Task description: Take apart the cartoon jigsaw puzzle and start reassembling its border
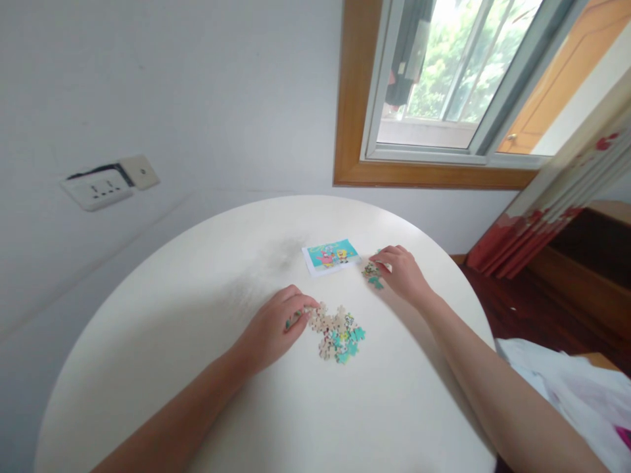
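Note:
My left hand (276,325) is curled at the left edge of a loose heap of jigsaw puzzle pieces (328,322). Some greenish puzzle pieces (293,320) show between its thumb and fingers. The heap mixes plain beige backs with turquoise and yellow printed faces. Farther off to the right, my right hand (401,269) bends its fingers down onto a smaller group of pieces (371,269), its fingertips closed at a piece there and partly hiding the group. Between the two hands and farther back lies a picture sheet (332,256) with cartoon figures on turquoise.
Everything lies on a round white table (394,407) with its far edge near the wall. A socket (101,188) is on the wall at left. A wood-framed window (359,172) and a red-and-white curtain (522,223) are at right. White cloth (566,387) lies beside the table.

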Demonstrator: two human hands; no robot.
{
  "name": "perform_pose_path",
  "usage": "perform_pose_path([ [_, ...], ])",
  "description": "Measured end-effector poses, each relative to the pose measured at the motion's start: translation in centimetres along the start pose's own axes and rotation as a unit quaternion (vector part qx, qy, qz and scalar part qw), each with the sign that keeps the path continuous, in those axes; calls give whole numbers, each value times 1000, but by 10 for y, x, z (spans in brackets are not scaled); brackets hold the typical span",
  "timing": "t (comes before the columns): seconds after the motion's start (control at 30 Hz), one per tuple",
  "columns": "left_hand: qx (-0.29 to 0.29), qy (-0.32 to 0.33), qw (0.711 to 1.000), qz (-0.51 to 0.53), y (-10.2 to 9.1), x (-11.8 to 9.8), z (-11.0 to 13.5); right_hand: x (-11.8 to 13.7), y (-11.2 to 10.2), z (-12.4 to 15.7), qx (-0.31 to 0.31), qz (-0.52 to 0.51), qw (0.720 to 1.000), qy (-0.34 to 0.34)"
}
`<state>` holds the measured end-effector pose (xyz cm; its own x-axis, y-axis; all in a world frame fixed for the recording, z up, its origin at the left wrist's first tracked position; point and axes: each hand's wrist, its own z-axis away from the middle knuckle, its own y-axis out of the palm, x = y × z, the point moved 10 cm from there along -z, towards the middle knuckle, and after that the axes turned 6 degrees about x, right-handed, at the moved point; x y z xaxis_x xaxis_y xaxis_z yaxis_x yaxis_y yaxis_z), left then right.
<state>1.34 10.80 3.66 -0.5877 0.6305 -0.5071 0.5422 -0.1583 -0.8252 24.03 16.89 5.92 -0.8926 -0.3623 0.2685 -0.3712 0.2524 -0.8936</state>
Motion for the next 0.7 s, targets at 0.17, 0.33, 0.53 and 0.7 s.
perform_pose_path([
  [0.17,6,2,1000,2,4,1,0,59,7,12,65,-133,979,-142],
  [0.33,13,2,1000,4,7,3,-1,103,14,31,163,-189,941,-230],
  [0.53,11,5,1000,8,7,2,0,112,28,37,235,-167,928,-236],
  [0.7,16,15,1000,12,8,0,0,114,32,37,243,-170,923,-245],
])
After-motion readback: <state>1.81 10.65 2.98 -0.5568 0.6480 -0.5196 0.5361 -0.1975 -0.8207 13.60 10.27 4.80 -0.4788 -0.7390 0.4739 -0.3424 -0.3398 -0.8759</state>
